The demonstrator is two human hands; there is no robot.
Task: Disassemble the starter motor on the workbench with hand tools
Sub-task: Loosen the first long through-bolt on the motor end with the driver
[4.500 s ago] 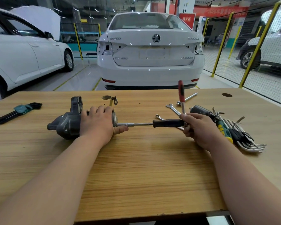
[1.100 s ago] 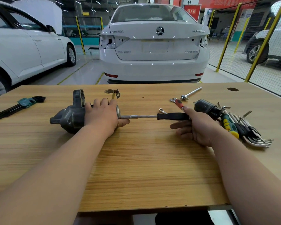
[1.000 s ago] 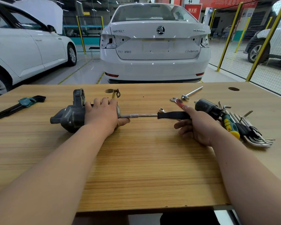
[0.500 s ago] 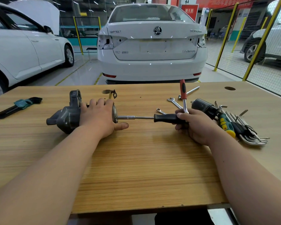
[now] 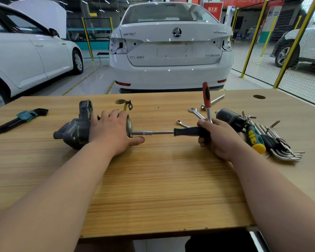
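The grey starter motor lies on its side on the wooden workbench. My left hand grips its body from above, thumb on the table. A black-handled extension driver runs level from the motor's end cap to my right hand, which grips the handle. A ratchet with a red handle stands upright out of that fist.
A hex key set lies far left. A black solenoid cylinder, a green-yellow screwdriver and several hex keys lie to the right. Spanners and a small terminal piece lie behind. White cars stand beyond the bench.
The red ratchet handle swung from lying low on the bench a second ago to upright, and my right hand closed round the driver. My left hand stayed on the motor.
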